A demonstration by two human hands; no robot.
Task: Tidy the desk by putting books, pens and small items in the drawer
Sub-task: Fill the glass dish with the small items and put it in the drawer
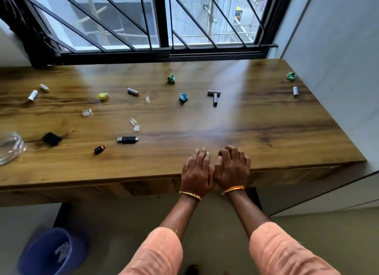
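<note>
Wood desk [266, 131] is littered with batteries [213, 96], USB sticks [127, 139] and crumpled papers [183, 97]; nothing looks put away. My left hand [196, 172] and right hand [232, 168] rest empty, side by side, fingers loosely bent, at the front edge; no open drawer shows.

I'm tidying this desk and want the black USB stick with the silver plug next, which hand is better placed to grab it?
Probably the left hand. The black USB stick with the silver plug lies on the wooden desk to its left, with no object between them. The right hand sits farther away and would have to cross over the left.
</note>
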